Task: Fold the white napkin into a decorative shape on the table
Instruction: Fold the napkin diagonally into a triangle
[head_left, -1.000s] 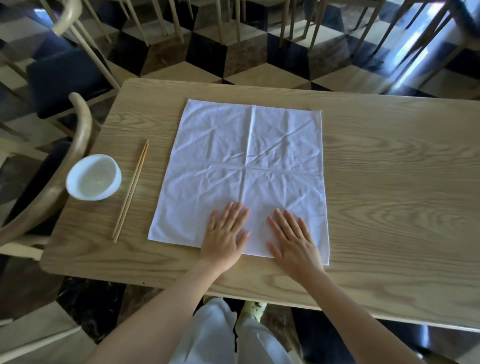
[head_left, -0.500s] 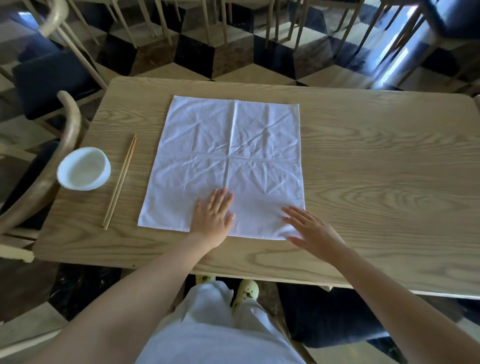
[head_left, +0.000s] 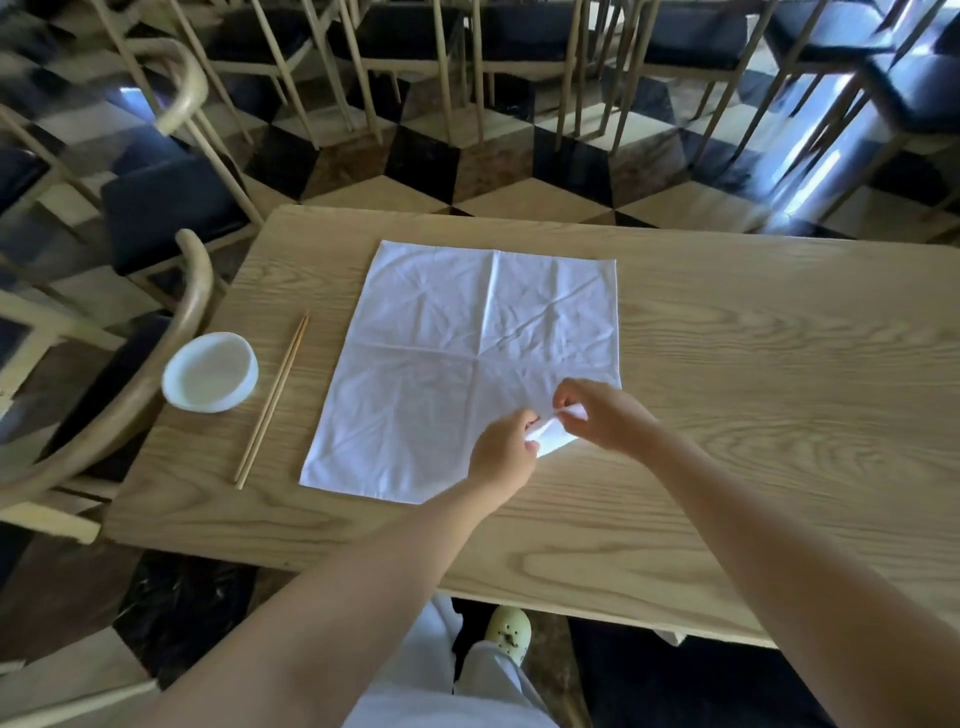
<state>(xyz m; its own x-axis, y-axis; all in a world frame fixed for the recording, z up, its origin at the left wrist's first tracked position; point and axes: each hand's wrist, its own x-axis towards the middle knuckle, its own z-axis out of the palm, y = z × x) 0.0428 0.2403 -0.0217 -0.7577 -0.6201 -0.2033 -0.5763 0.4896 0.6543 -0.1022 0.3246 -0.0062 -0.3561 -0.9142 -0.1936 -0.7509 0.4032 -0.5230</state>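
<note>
A white napkin lies spread on the wooden table, creased into quarters. Its near right corner is lifted off the wood and turned inward over the cloth. My left hand pinches that corner from the left. My right hand pinches the same corner from the right, fingertips together on the fabric. The other corners rest flat.
A small white bowl sits near the table's left edge, with a pair of wooden chopsticks between it and the napkin. A curved wooden chair back presses against the left side. More chairs stand beyond the far edge.
Both hands left their flat pressing position on the napkin's near edge, moved to the near right corner, pinched it and raised it inward. The camera view shifted as well.
</note>
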